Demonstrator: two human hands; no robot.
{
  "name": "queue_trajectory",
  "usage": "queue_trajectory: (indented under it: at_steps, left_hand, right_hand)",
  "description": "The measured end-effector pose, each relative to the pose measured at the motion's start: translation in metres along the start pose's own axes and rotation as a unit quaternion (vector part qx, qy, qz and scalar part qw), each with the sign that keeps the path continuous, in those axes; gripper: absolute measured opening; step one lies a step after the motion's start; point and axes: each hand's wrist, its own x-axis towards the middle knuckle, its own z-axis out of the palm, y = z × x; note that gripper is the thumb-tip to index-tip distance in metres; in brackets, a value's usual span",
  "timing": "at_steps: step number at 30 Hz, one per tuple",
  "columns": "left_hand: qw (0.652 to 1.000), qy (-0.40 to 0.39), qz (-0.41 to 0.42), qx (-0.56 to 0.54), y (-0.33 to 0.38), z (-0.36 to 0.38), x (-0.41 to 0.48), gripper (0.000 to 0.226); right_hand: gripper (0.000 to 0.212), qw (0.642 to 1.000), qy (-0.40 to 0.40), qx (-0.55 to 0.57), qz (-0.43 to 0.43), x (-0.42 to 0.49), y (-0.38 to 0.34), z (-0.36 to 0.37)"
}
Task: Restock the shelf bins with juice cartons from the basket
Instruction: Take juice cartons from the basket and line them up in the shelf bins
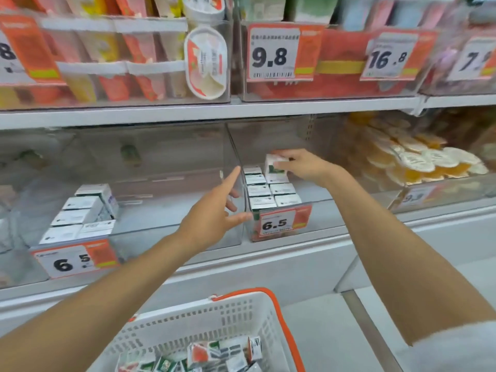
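Right hand (303, 163) clamps a juice carton (275, 165) above stacked cartons (271, 190) in the clear bin (316, 202); left hand (214, 213), fingers spread, touches the divider (236, 157) beside; basket (188, 323) sits well below

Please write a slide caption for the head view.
Right hand sets a carton into the bin; left hand steadies its wall.

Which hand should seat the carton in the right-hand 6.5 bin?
Right. The right hand already grips the carton above the rows in that bin. The left hand is empty, fingers spread at the bin's clear side wall.
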Motion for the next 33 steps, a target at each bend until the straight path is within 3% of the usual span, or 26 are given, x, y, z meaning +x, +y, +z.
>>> queue_trajectory:
  at_steps: [3,5,8,12,14,16,19,23,28,33]
  left_hand:
    - [1.0,0.0,0.0,-0.02,0.0,-0.001,0.002,0.097]
    - [1.0,-0.004,-0.001,-0.023,0.001,-0.002,0.002,0.097]
    - [0.999,0.001,-0.006,-0.04,0.004,-0.003,-0.001,0.096]
    - [0.993,0.104,0.031,-0.048,0.01,-0.01,-0.018,0.067]
    - [0.989,0.131,0.055,-0.035,0.011,-0.013,-0.038,0.046]
    - [0.992,0.105,0.028,-0.062,0.004,-0.01,-0.065,0.039]
    - [0.993,0.039,-0.048,-0.104,-0.027,0.0,-0.116,0.04]
    - [0.98,-0.04,-0.166,-0.106,-0.098,0.007,-0.201,0.036]
    - [0.944,-0.059,-0.285,-0.152,-0.177,0.002,-0.295,0.033]
    - [0.924,-0.022,-0.337,-0.177,-0.215,0.003,-0.33,0.023]
  right_hand:
    - [0.087,0.986,-0.143,-0.001,0.086,0.013,0.006,0.015]
    - [0.1,0.984,-0.149,-0.017,0.101,0.014,0.008,0.024]
    - [0.092,0.999,-0.03,-0.015,0.04,-0.001,0.005,0.029]
    - [0.05,0.974,0.2,-0.033,-0.101,-0.05,-0.011,0.044]
    - [0.026,0.955,0.257,-0.009,-0.151,-0.082,-0.021,0.064]
    - [0.015,0.95,0.259,0.017,-0.173,-0.113,-0.025,0.092]
    - [0.014,0.975,0.173,0.02,-0.138,-0.152,-0.012,0.15]
    - [0.017,0.999,-0.024,-0.017,-0.022,-0.186,0.031,0.234]
    - [0.05,0.962,-0.221,-0.144,0.072,-0.206,0.083,0.328]
    - [0.057,0.937,-0.284,-0.178,0.101,-0.199,0.11,0.395]
